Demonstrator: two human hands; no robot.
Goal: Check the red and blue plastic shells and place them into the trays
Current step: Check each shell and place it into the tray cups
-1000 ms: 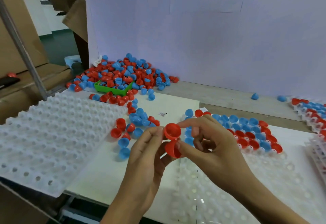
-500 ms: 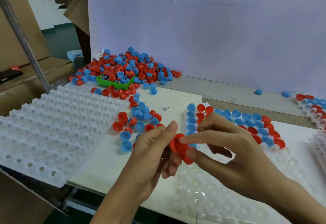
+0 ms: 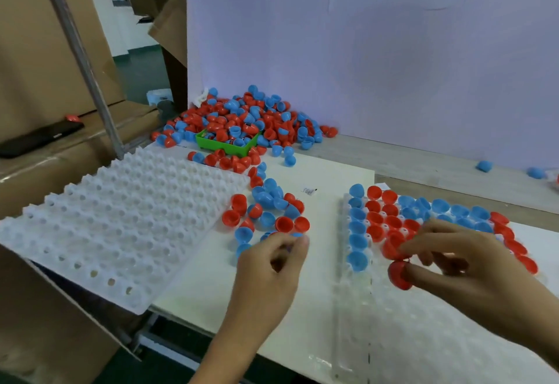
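Shells (image 3: pixel 248 120) are red and blue. Trays (image 3: pixel 121 223) are white with dimpled rows. The bin (image 3: pixel 225 145) is green.

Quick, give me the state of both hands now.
Left hand: fingers curled, nothing visibly held.
Right hand: holding two red shells.

On the desk (image 3: pixel 326 181), an unfilled tray (image 3: pixel 115 226) lies at left and a partly filled tray (image 3: pixel 423 323) at right, loose shells (image 3: pixel 266 208) between them. Behind, a shell pile (image 3: pixel 248 117) surrounds a small bin (image 3: pixel 227 145).
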